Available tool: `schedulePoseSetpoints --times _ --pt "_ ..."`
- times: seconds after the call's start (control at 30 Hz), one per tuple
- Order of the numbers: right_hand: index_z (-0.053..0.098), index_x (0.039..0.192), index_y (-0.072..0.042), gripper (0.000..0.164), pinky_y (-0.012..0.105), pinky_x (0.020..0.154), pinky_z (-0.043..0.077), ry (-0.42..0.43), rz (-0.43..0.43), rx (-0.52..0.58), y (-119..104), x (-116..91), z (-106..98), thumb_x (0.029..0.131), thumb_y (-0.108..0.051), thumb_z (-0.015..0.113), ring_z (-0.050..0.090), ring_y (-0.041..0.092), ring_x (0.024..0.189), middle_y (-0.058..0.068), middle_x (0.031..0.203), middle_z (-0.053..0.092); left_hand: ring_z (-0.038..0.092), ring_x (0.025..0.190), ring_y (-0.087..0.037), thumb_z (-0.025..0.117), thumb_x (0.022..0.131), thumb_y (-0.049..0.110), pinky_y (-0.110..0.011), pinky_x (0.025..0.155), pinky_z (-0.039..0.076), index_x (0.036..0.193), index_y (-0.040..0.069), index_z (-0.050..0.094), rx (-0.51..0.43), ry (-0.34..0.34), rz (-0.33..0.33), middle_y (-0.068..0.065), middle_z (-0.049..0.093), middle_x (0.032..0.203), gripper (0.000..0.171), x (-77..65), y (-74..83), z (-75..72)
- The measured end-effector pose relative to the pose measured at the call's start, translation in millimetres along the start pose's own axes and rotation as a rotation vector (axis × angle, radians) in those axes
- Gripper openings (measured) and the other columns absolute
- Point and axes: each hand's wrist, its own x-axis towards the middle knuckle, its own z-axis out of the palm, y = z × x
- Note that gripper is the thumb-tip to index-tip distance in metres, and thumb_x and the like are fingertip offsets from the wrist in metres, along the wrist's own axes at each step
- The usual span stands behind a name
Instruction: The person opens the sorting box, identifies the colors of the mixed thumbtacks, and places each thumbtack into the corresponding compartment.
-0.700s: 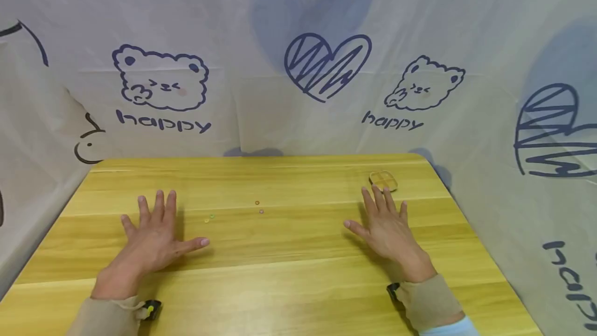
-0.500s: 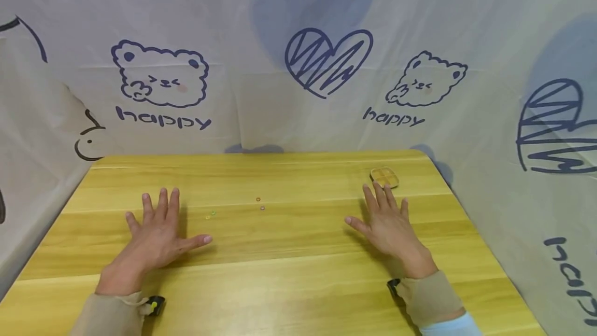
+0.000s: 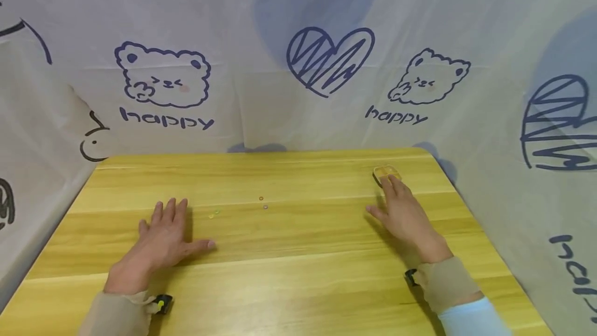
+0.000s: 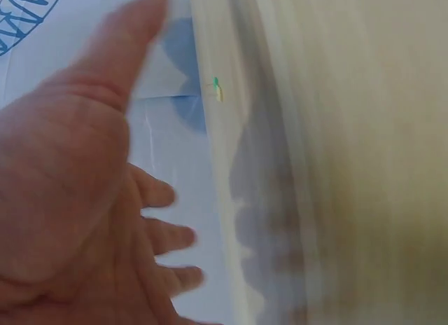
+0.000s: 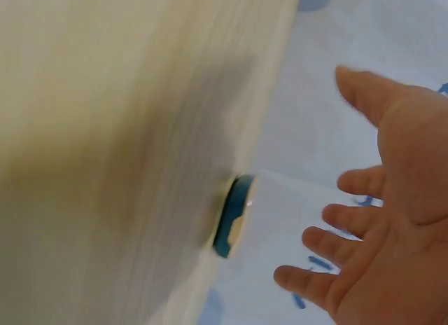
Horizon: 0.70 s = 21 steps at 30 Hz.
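My left hand [image 3: 163, 237] hovers over the left side of the table, palm down, thumb stretched to the right, holding nothing. Just beyond its thumb lie a tiny green ring [image 3: 216, 212] and a tiny yellow ring [image 3: 211, 216]. An orange ring [image 3: 261, 198] and a purple ring [image 3: 266, 207] sit farther back near the middle. At the back right is a small rounded box [image 3: 383, 170] with dividers; its side shows dark green in the right wrist view. My right hand [image 3: 406, 214] reaches toward it with fingers extended, fingertips overlapping its near edge in the head view.
The wood-grained table [image 3: 289, 284] runs back to a pale cloth [image 3: 261, 102] printed with hearts and bears. Cloth also hangs along the left and right sides. Each wrist wears a band with a small black device.
My right hand has moved forward and right, its fingertips now over the box's near edge. My left hand has shifted slightly right, its fingers closer together. The box and rings stay put.
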Motion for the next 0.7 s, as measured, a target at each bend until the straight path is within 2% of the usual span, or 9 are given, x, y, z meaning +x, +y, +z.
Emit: schedulePoseSetpoints --times 0.13,0.4,0.53,0.7 --pt "0.023 0.149 0.003 0.080 0.067 0.099 0.035 -0.007 0.035 0.048 15 15 -2 0.094 -0.042 0.060 0.028 0.052 0.132 0.032 0.151 0.023 0.006 0.132 -0.064 0.054 0.074 0.081 -0.084 0.093 0.009 0.148 -0.009 0.011 0.010 -0.037 -0.024 -0.041 0.011 0.150 0.124 -6.0 -0.8 1.9" --pt "0.013 0.151 0.005 0.090 0.066 0.107 0.026 -0.137 0.175 0.135 42 52 6 0.092 -0.043 0.061 0.023 0.053 0.134 0.034 0.152 0.018 0.014 0.128 -0.065 0.055 0.076 0.079 -0.085 0.090 0.013 0.144 -0.010 0.023 0.011 -0.059 -0.037 -0.041 0.020 0.147 0.117 -12.7 -7.9 8.3" --pt "0.015 0.149 0.006 0.090 0.065 0.106 0.027 -0.113 0.233 0.176 51 62 12 0.090 -0.043 0.062 0.028 0.053 0.131 0.035 0.147 0.027 0.015 0.129 -0.064 0.055 0.078 0.077 -0.085 0.090 0.013 0.145 -0.009 0.025 0.003 -0.053 -0.025 -0.041 0.020 0.147 0.114 -10.6 -8.1 9.7" --pt "0.023 0.146 0.007 0.084 0.065 0.102 0.033 -0.067 0.310 0.151 59 65 14 0.090 -0.043 0.061 0.036 0.055 0.122 0.037 0.135 0.040 0.016 0.129 -0.064 0.057 0.080 0.074 -0.080 0.096 0.016 0.143 -0.012 0.027 -0.008 -0.029 0.020 -0.043 0.021 0.146 0.111 -6.5 -5.3 11.3"
